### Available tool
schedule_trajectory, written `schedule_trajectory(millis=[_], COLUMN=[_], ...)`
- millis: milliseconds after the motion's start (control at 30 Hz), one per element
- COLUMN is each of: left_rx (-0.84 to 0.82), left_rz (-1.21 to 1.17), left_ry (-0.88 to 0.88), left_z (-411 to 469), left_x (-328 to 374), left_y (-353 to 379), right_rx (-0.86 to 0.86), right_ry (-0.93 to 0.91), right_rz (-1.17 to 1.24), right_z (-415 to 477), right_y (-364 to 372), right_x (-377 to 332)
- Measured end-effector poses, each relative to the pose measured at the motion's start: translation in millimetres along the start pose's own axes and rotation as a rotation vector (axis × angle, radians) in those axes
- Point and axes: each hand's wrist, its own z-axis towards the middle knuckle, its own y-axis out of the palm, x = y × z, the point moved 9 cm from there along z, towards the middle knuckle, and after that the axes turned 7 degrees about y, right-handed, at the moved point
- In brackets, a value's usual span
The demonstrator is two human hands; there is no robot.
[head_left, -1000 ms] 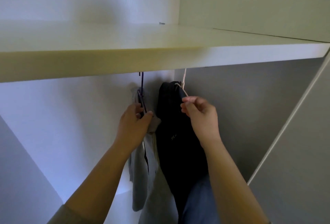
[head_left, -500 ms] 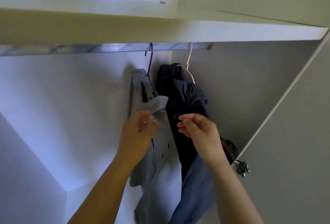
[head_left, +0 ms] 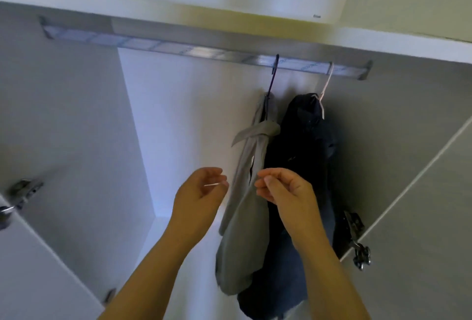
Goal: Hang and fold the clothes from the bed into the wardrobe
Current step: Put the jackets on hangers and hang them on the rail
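Inside the wardrobe a grey garment (head_left: 245,217) hangs from a dark purple hanger (head_left: 272,77) on the metal rail (head_left: 178,48). To its right a dark navy garment (head_left: 306,146) hangs from a pale hanger (head_left: 325,87). My left hand (head_left: 199,199) hovers just left of the grey garment, fingers loosely curled, holding nothing. In front of the two garments my right hand (head_left: 283,189) is also loosely curled and holds nothing. Neither hand touches the cloth.
A white shelf (head_left: 229,13) runs above the rail. The wardrobe doors stand open, with metal hinges at the left (head_left: 24,189) and at the right (head_left: 360,256). The rail's left stretch carries no hangers.
Both hands have let go of the hangers and garments and drawn back and down. The view has tilted up, so the whole rail now shows.
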Motion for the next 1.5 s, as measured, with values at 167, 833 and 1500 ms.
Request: schedule_trajectory(millis=[167,833,1500], left_rx=[0.150,0.886,1.550], left_rz=[0.030,0.119,0.203], left_ry=[-0.071,-0.216,-0.322], left_z=[-49.3,-292.4,-487.4], left_x=[-10.3,-26.1,-46.0], left_y=[-52.3,-383.5,-532.6], right_rx=[-0.164,-0.988,-1.630], right_ry=[0.028,-0.094,-0.325], right_rz=[-0.047,-0.052,-0.112], right_z=[-26.8,-243.5,-464.9], right_y=[48.4,399.8,618.3], right_x=[9.1,-39.3,-52.8])
